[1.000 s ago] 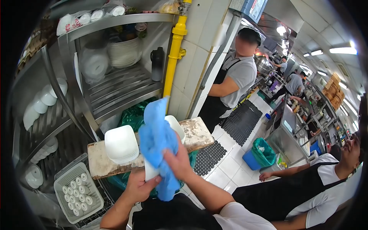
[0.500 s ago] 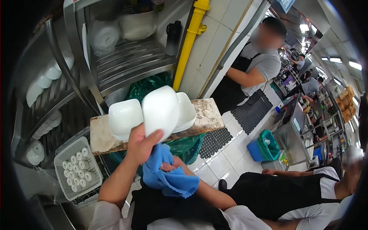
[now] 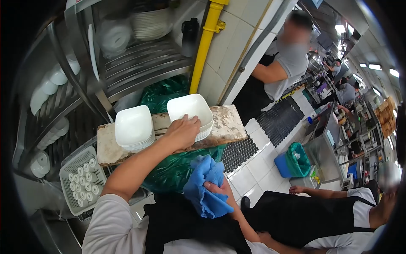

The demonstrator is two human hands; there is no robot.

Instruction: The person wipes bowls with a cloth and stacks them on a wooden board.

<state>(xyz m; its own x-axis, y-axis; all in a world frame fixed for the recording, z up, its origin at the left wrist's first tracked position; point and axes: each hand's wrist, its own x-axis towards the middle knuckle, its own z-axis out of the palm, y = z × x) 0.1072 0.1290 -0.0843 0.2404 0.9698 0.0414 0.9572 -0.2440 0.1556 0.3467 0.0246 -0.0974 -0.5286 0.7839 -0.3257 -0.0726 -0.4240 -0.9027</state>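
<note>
My left hand (image 3: 184, 132) reaches over to the right-hand stack of white square bowls. Its fingers grip the near rim of the top bowl (image 3: 190, 106), with fingertips inside it; the thumb is hidden. To the left, a second stack of white bowls (image 3: 134, 125) stands on the same worn board (image 3: 228, 122). In front of my apron, my right hand (image 3: 216, 188) is closed around a bunched blue cloth (image 3: 203, 178), apart from the bowls.
Green plastic bags (image 3: 173, 171) lie below and behind the board. A basket of white cylindrical items (image 3: 82, 182) sits at the left, under metal racks (image 3: 144, 63) with dishes. A yellow pipe (image 3: 205, 51) runs up the wall. Co-workers stand beyond and at my right.
The bowl that my left hand held up in front of the stacks is no longer raised. That hand is now at the right stack. My right hand and the cloth have moved right, away from it.
</note>
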